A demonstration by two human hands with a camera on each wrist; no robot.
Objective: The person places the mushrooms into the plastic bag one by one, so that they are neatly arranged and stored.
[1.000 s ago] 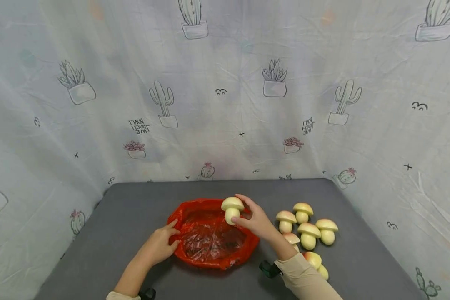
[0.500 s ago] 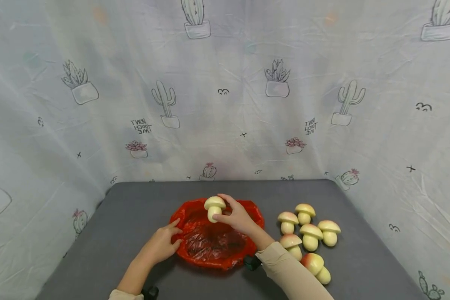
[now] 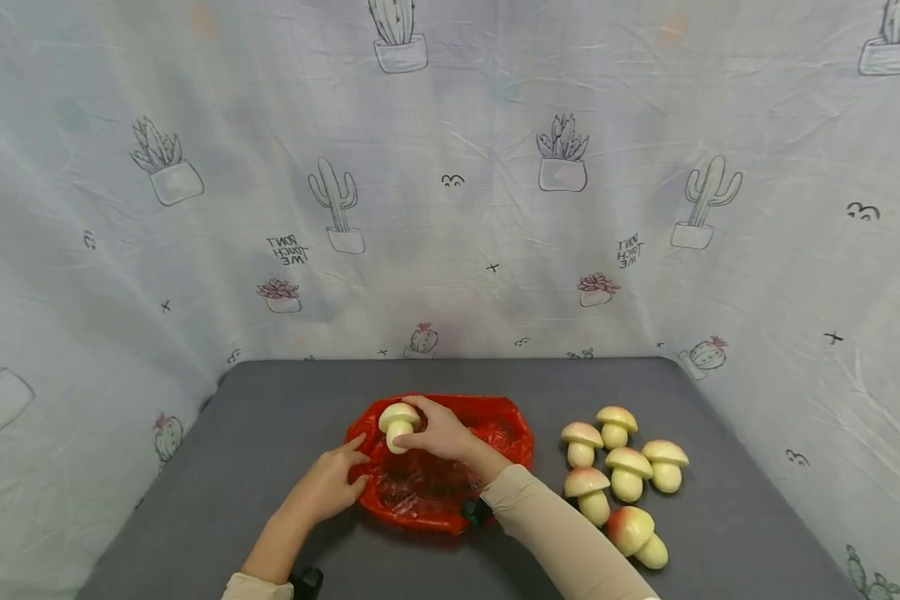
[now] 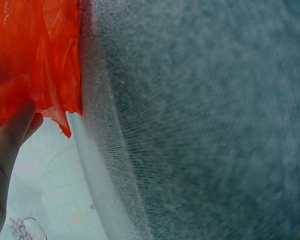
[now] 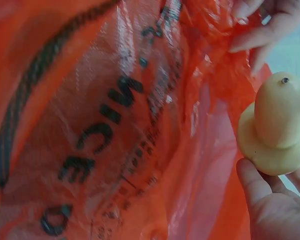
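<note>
A red plastic bag [image 3: 435, 483], spread wide in a basin shape, lies on the dark table; black lettering shows through it in the right wrist view. Over its left part my right hand [image 3: 444, 429] pinches a pale yellow toy mushroom [image 3: 399, 421], with fingers on the cap and the thumb at the stem side. In the right wrist view that mushroom appears stem up, apart from the bag. My left hand [image 3: 332, 483] touches the bag's left rim with fairly straight, spread fingers. The left wrist view shows its fingers [image 4: 17, 125] against the bag's outer side.
Several more toy mushrooms, with yellow caps tinged red, lie in a group right of the bag, among them a central mushroom [image 3: 627, 473]. A pale curtain [image 3: 450, 225] printed with cacti surrounds the grey table [image 3: 285, 417].
My right hand has carried the mushroom leftward across the bag, from its right side to its left part, ending slightly lower. The left hand has stayed at the rim.
</note>
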